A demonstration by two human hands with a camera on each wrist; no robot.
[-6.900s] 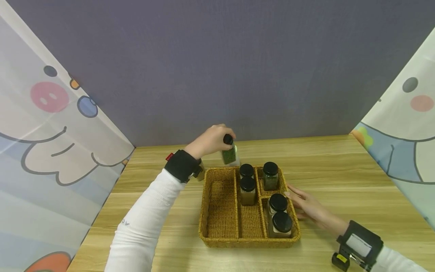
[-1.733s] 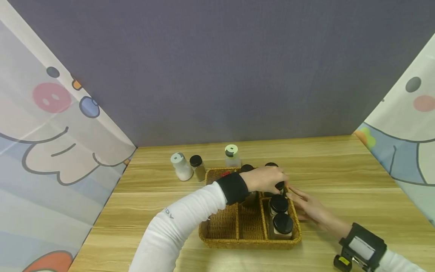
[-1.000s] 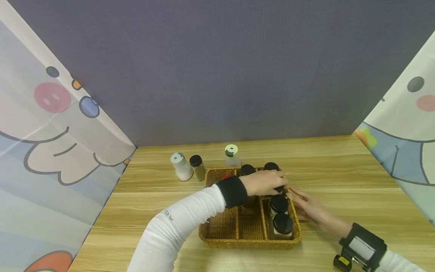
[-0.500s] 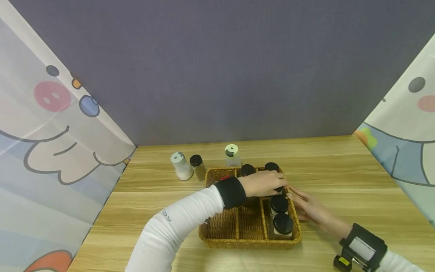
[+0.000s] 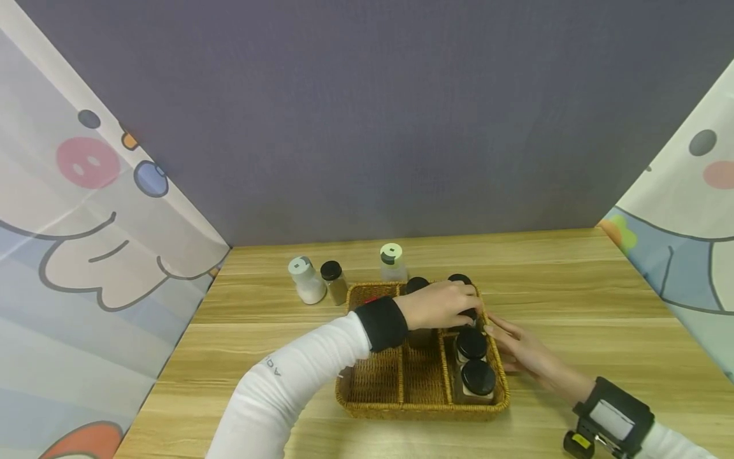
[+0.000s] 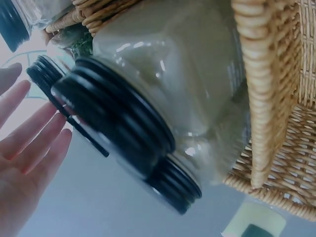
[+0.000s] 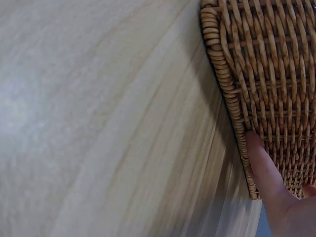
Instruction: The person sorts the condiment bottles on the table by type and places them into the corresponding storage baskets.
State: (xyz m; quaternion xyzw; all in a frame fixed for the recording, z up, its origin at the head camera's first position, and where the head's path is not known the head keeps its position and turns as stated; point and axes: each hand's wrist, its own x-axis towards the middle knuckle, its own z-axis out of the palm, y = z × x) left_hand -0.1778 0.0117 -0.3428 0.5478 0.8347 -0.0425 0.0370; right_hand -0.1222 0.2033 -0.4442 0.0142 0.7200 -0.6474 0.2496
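Note:
My left hand (image 5: 440, 305) reaches over the back right compartment of the woven basket (image 5: 369, 408). Its fingers, fairly straight in the left wrist view, lie close beside a black jar lid (image 5: 469, 314). Another black-lidded jar (image 5: 460, 278) stands behind that one, partly covered by the hand. In front of them are two square spice jars (image 5: 477, 377) in the front right compartment. The middle compartment has two jars, one lid (image 5: 417, 284) showing and the rest behind my arm. My right hand (image 5: 518, 347) rests against the basket's right wall, its thumb on the wicker (image 7: 276, 98).
Left of the basket on the wooden table (image 5: 258, 344) stand a white-capped shaker (image 5: 306, 280) and a black-lidded jar (image 5: 334, 282). A pale-capped shaker (image 5: 392, 262) is just behind the basket. A grey panel (image 5: 401, 127) closes off the back.
My left hand has brought the green herb jar from behind the basket to its back right compartment. Over the last half second that hand shifts slightly left and its fingers loosen. My right hand stays put.

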